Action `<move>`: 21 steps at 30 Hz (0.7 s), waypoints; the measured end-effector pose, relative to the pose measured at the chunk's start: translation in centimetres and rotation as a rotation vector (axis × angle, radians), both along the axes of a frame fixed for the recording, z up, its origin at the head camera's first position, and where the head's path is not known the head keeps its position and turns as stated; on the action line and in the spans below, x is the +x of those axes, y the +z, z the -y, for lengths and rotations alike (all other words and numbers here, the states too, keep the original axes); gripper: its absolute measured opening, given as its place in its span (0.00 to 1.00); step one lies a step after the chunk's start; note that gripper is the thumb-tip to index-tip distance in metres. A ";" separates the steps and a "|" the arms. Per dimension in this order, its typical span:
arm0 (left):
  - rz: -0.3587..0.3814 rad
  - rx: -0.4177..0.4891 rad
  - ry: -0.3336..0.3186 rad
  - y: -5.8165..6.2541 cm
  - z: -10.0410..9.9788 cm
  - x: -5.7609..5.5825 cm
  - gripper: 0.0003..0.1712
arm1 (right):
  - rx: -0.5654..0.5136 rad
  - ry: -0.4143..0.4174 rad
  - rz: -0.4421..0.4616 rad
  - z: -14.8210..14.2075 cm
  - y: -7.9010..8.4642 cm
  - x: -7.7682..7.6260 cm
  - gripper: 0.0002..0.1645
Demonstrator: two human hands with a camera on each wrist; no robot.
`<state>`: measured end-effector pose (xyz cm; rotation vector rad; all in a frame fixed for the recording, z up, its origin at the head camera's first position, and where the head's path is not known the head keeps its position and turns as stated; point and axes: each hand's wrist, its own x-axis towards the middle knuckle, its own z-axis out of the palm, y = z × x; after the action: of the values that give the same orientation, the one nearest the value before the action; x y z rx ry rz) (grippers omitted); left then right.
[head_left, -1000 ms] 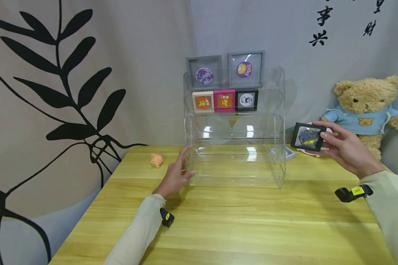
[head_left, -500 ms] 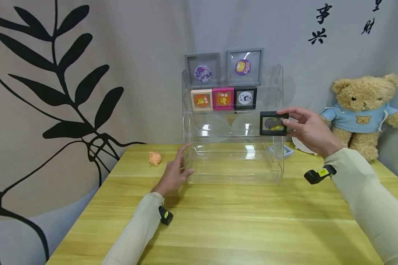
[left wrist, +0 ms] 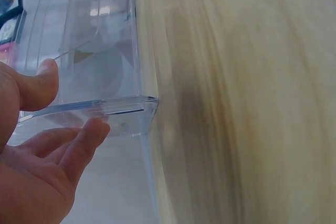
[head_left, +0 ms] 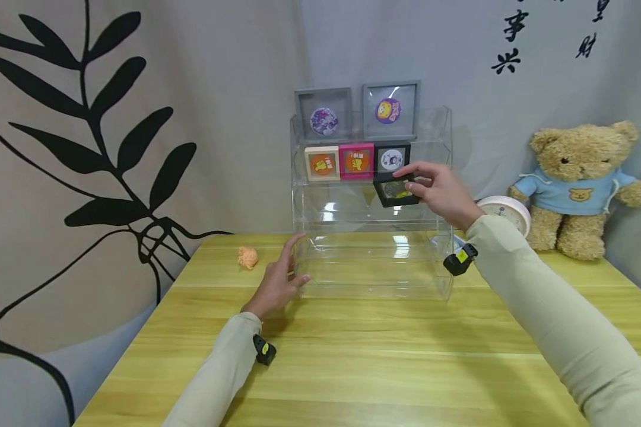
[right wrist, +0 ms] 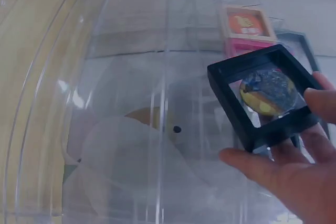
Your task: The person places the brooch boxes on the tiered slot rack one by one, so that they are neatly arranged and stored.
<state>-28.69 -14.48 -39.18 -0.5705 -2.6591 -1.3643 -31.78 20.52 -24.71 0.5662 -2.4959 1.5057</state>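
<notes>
My right hand (head_left: 438,190) pinches a small black display frame (head_left: 396,191) with a round blue and yellow badge inside. The frame tilts in front of the middle of a clear acrylic tiered stand (head_left: 371,290), just below the upright black frame (head_left: 392,158) on its shelf. In the right wrist view, the held frame (right wrist: 247,124) has the thumb and fingers at its edge. My left hand (head_left: 278,284) holds the stand's left side. In the left wrist view, the thumb and fingers straddle the side panel (left wrist: 126,107).
Beside the black frame on its shelf stand a cream frame (head_left: 322,163) and a pink frame (head_left: 357,161). Two grey frames (head_left: 323,115) lean on the top tier. A teddy bear (head_left: 582,178), a white round object (head_left: 504,213) and an orange lump (head_left: 248,257) are on the table.
My right hand has carried the black frame leftward from beside the teddy bear to the stand's front, and the frame now tilts back. The left hand has stayed at the stand's side.
</notes>
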 end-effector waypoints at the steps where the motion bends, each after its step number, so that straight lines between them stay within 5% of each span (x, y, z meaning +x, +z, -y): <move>1: 0.001 0.003 0.000 0.0 0.0 0.0 0.55 | 0.007 0.009 -0.003 0.3 -0.1 -0.3 0.19; 12: 0.027 0.024 -0.003 -0.2 -0.3 -0.1 0.54 | 0.139 -0.035 -0.076 1.9 -2.0 -1.9 0.22; 21: 0.018 0.017 0.010 -0.1 -0.1 -0.1 0.55 | 0.275 -0.148 -0.209 2.2 -1.9 -2.1 0.24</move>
<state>-28.74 -14.36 -39.33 -0.5456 -2.6575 -1.3946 -33.88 18.30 -26.65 0.5337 -2.5300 1.0039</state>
